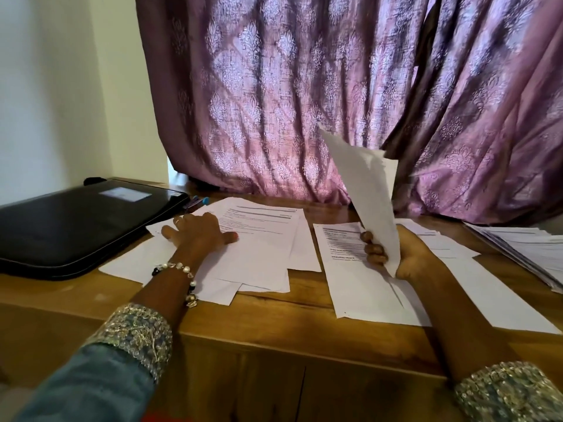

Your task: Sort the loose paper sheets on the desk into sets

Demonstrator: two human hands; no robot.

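Here, nearest: right hand (396, 257) at four o'clock, grip closed on the lower corner of a raised sheet (362, 190), long axis running steeply up toward twelve o'clock, top edge tilted toward eleven. Directly beneath, touching the tabletop (274, 318): the right pile (359, 287), printed side up, probably where the raised sheet belongs or came from. At nine o'clock from that grip, well apart: left hand (198, 233), fingers spread flat, pressing down on the left pile (259, 239), fanned and loosely overlapped. Nearer hand for either pile: its own side. Further off at three o'clock, a side stack (530, 248) on the tabletop edge. At ten o'clock, a black case (76, 226), pens (196, 201) just beside it. Behind everything, a purple curtain (304, 86), close to the raised sheet's top; nothing else in the way.
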